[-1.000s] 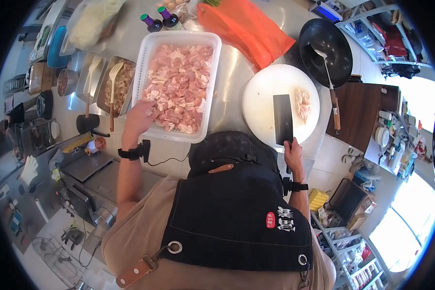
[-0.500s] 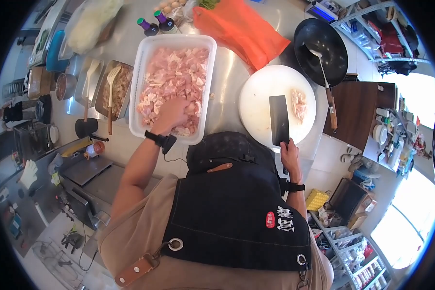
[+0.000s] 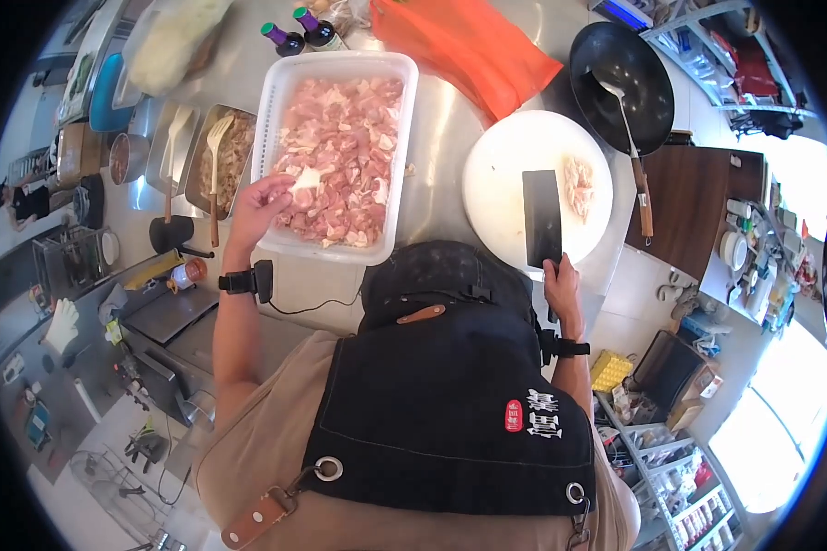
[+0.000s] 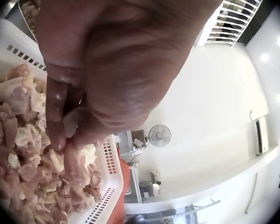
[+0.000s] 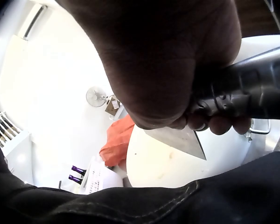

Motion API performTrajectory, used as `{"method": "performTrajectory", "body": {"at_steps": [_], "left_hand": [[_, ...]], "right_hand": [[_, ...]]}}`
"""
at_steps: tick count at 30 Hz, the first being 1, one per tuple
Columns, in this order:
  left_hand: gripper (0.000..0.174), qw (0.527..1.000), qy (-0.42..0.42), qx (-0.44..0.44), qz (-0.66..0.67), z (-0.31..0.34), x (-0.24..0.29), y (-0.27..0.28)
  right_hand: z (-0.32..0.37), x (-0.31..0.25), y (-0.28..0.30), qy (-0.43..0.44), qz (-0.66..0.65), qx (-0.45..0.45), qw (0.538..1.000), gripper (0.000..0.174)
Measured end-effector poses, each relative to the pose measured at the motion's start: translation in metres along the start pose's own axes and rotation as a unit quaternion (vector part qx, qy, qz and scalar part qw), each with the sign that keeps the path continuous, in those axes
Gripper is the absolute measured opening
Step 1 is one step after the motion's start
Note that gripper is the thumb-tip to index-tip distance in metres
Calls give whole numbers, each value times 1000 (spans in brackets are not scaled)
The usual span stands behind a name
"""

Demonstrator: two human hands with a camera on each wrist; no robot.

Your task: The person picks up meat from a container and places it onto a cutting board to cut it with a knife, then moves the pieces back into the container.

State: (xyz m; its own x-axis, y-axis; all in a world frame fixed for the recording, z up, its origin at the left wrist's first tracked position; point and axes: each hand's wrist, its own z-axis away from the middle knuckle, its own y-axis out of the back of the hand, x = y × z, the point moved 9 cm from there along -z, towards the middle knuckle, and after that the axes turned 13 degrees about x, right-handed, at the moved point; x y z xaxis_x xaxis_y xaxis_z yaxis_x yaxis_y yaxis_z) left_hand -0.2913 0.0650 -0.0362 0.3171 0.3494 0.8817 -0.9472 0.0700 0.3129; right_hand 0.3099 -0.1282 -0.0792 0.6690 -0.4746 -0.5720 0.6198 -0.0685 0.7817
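Note:
A white perforated basket [image 3: 405, 138] is full of raw meat pieces [image 3: 340, 138]. Over its near left side the left hand [image 3: 259, 209] pinches a pale piece of meat [image 3: 305, 179] between thumb and fingers; the left wrist view shows the piece [image 4: 75, 165] hanging from the left hand's fingertips [image 4: 67, 147]. The right hand [image 3: 563, 289] grips the handle of a cleaver [image 3: 542, 216], whose blade lies over the round white cutting board [image 3: 496, 184]. Right of the blade a piece of meat [image 3: 579, 188] lies on the board. In the right wrist view, curled fingers wrap the dark handle [image 5: 252, 88].
Beyond the board lie an orange bag [image 3: 473, 55] and a black wok [image 3: 648, 110] with a ladle. Two dark bottles [image 3: 320, 35] stand behind the basket. Left of it are metal trays [image 3: 193, 174] with spatulas and a metal bowl [image 3: 129, 158].
The left hand reached into the meat, then drew back to the left and now holds a piece up. The right hand and cleaver have stayed over the board.

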Motion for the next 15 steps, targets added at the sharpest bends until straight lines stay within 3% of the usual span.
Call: {"method": "performTrajectory", "body": {"at_steps": [1,8,10,11,13,15], "left_hand": [[40,997,-78,17,-1,-1,11,4],[46,998,-32,57,-9,5,-12,8],[50,983,-59,44,-170,11,-27,5],[50,983,-59,47,-170,14,-32,-1],[53,971,41,35,-234,22,-51,-25],[52,971,-34,62,-230,34,-21,-54]], "right_hand": [[0,1,0,-4,1,-3,1000,29],[-1,0,2,-5,14,-13,1000,30],[0,2,-1,-7,23,-20,1000,33],[0,1,-1,-5,22,-20,1000,33],[0,1,-1,-6,21,-20,1000,34],[-2,3,-2,-1,14,-14,1000,35]]}}
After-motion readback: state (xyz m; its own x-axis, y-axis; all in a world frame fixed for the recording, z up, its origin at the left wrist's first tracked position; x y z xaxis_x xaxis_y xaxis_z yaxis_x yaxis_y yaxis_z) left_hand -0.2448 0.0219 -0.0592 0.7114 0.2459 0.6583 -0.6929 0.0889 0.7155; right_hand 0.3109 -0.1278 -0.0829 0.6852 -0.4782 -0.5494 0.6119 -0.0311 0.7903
